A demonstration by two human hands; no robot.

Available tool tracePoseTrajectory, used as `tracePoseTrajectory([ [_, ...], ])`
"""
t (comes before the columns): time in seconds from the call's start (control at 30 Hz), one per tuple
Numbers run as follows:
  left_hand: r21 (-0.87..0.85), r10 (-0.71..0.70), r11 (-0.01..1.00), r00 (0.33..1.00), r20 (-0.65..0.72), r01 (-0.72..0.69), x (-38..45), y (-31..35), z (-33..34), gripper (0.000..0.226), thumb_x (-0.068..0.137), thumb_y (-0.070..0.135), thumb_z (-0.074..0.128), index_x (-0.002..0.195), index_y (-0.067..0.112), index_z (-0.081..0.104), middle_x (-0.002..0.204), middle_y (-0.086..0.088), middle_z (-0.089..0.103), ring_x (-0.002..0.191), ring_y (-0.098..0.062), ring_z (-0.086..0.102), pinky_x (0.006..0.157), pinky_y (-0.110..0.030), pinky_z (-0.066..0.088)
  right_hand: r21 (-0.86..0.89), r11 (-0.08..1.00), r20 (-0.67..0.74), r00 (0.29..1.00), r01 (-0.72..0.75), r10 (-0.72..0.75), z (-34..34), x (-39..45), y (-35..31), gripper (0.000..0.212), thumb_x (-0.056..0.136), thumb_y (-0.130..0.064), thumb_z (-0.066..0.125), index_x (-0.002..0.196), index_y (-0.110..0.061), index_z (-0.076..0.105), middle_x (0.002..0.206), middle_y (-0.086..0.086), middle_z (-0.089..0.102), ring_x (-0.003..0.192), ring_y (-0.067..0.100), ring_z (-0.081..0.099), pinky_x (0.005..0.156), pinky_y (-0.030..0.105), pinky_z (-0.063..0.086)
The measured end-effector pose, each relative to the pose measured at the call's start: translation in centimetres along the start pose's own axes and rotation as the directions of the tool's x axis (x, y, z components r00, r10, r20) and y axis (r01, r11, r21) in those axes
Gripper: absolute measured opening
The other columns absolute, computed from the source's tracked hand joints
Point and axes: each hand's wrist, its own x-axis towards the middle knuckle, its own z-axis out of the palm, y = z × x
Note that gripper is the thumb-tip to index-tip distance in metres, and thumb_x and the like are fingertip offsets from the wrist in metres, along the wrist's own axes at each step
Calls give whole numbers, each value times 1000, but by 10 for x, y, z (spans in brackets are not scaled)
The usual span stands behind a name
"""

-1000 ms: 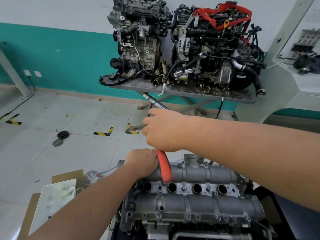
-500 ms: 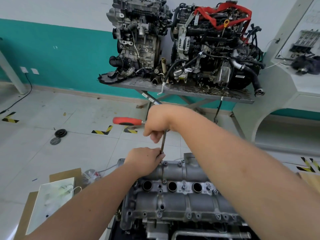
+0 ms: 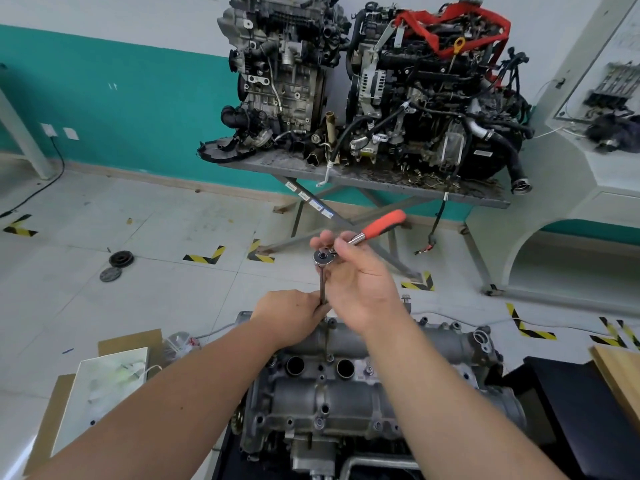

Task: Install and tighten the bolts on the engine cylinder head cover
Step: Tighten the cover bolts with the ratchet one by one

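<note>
The grey cylinder head cover [image 3: 349, 393] lies low in the middle, with open spark plug holes and small bolts along its edges. A ratchet wrench with a red handle [image 3: 382, 225] stands over the cover's far left edge on a long dark extension bar [image 3: 322, 285]. My right hand [image 3: 360, 282] holds the ratchet at its head, the handle pointing up and right. My left hand [image 3: 294, 320] pinches the lower end of the extension bar at the cover. The socket and the bolt beneath it are hidden by my left hand.
Two whole engines [image 3: 374, 81] stand on a metal table [image 3: 363, 181] at the back. Cardboard and a white box [image 3: 104, 386] lie on the floor at the left. A wooden board [image 3: 620, 375] and a black surface are at the right. Two round discs [image 3: 119, 263] lie on the tiled floor.
The red handle has swung round from pointing left to pointing up and right, turned by my right hand. My left hand has stayed at the foot of the extension bar.
</note>
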Motion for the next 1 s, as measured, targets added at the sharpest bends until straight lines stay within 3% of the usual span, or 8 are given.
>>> tracePoseTrajectory([
  [0.23, 23, -18, 1000, 1000, 18, 18, 4, -1, 3, 44, 101, 58, 19, 112, 33, 54, 102, -1, 70, 97, -28, 66, 68, -35, 39, -426, 884, 113, 958, -192, 262, -12, 11, -39, 35, 73, 11, 58, 68, -21, 71, 100, 10, 73, 95, 27, 68, 87, 42, 49],
  [0.4, -8, -46, 999, 999, 19, 46, 1, 0, 1, 43, 102, 58, 21, 109, 31, 54, 99, -1, 70, 94, -27, 67, 70, -36, 44, -388, 916, 72, 994, 102, -80, -17, 3, -1, 31, 78, 8, 68, 80, -23, 71, 100, 7, 71, 94, 25, 66, 88, 39, 52],
  [0.53, -35, -54, 998, 998, 32, 55, 0, 0, -2, 27, 101, 50, 25, 89, 29, 37, 96, -2, 69, 83, -28, 63, 64, -34, 36, -801, 395, 216, 832, 450, -510, -26, -8, 25, 25, 93, -22, 68, 104, -44, 70, 114, -5, 67, 111, 10, 62, 97, 24, 48],
  [0.6, -16, -37, 999, 999, 25, 37, 1, 0, -2, 29, 101, 48, 26, 88, 27, 40, 96, -4, 69, 81, -29, 62, 63, -33, 37, -791, 72, 481, 690, 608, -541, -34, -5, 22, 23, 95, -16, 65, 116, -23, 70, 126, 6, 63, 118, 17, 61, 101, 29, 46],
  [0.7, -10, -39, 999, 999, 18, 39, 3, 0, 1, 38, 103, 55, 23, 100, 28, 50, 98, -4, 69, 90, -30, 66, 66, -34, 38, -655, -328, 756, 578, 681, -308, -37, 4, -12, 25, 96, -6, 62, 118, -6, 72, 135, 19, 58, 123, 32, 58, 103, 42, 47],
  [0.8, 36, -42, 998, 999, 14, 41, 6, -1, 2, 45, 102, 57, 22, 108, 26, 53, 99, -3, 69, 89, -29, 66, 64, -35, 36, -326, -519, 847, 488, 790, 211, -14, 15, -54, 25, 96, -6, 56, 111, -9, 76, 140, 17, 57, 129, 35, 54, 97, 49, 49],
  [0.87, 60, -44, 997, 999, 18, 43, 6, 0, 2, 41, 102, 56, 20, 99, 27, 49, 94, -2, 68, 77, -27, 61, 57, -33, 32, 7, -593, 720, 408, 805, 562, 9, 20, -69, 19, 91, -4, 62, 100, -14, 75, 142, 12, 58, 132, 33, 52, 95, 50, 49],
  [1.0, 71, -74, 995, 997, 32, 72, 5, 1, 1, 39, 102, 55, 20, 87, 25, 39, 85, 1, 63, 71, -24, 54, 53, -33, 28, 423, -567, 235, 518, 707, 822, 51, 19, -70, 22, 91, -13, 55, 98, -26, 70, 124, -4, 61, 135, 27, 42, 108, 48, 33],
])
